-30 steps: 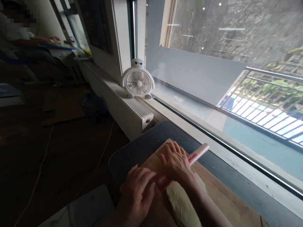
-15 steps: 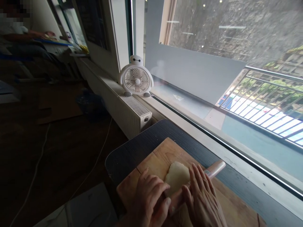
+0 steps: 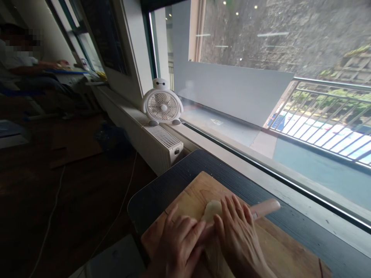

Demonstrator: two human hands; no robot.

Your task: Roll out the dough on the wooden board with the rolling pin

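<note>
A pale sheet of dough (image 3: 213, 209) lies on a wooden board (image 3: 199, 189), partly covered by my hands. Across it runs a pinkish rolling pin (image 3: 265, 208), its far end sticking out past my right hand. My right hand (image 3: 239, 231) presses over the pin with its fingers stretched forward and close together. Curled at the pin's near end is my left hand (image 3: 182, 239), which hides that end. Dough shows on both sides of the pin, beyond it and nearer to me.
The board rests on a dark table (image 3: 174, 181) with rounded corners. Beyond stand a white radiator (image 3: 162, 143) and a white fan (image 3: 163, 106) beside a large window (image 3: 232, 92). A cable (image 3: 127, 193) crosses the floor. Another person (image 3: 23, 65) sits far left.
My hands and the rolling pin have moved forward over the dough, so less of it shows beyond the pin and more on my side. The view has shifted slightly.
</note>
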